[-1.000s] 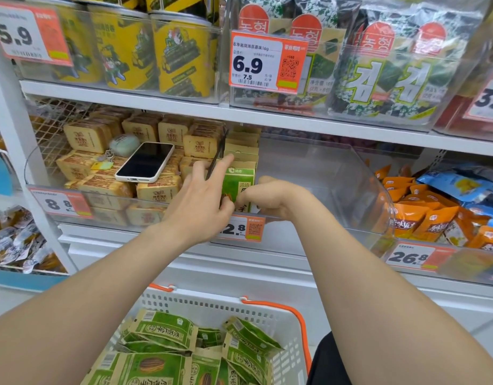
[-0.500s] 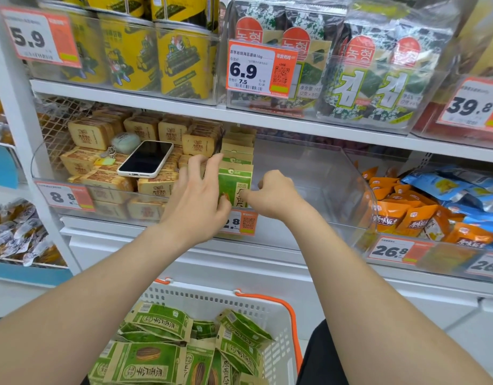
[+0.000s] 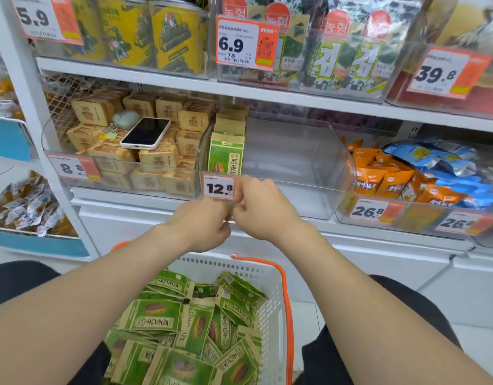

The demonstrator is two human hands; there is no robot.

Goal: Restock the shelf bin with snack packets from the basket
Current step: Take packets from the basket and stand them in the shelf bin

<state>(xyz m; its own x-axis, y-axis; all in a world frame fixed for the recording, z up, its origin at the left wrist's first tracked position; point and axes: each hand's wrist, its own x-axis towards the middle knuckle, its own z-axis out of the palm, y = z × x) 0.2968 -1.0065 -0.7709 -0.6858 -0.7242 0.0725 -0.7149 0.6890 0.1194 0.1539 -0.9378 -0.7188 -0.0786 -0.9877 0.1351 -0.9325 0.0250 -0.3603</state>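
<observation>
A row of green snack packets (image 3: 225,159) stands upright against the left wall of the clear shelf bin (image 3: 309,168). The rest of that bin is bare. My left hand (image 3: 203,220) and my right hand (image 3: 263,207) are side by side just in front of the bin, below its 12.8 price tag (image 3: 218,187). Both have curled fingers and hold nothing, and their fingertips nearly meet. Below my arms, the white basket (image 3: 270,276) with an orange handle holds several more green packets (image 3: 189,329).
A phone (image 3: 146,132) and a small keyring lie on tan packets (image 3: 156,159) in the bin to the left. Orange packets (image 3: 378,182) and blue packets (image 3: 434,159) fill the bin to the right. The shelf above carries yellow tins and seaweed packs.
Both hands have drawn back out of the bin and dropped below its front edge. The front green packet now stands on its own with neither hand on it.
</observation>
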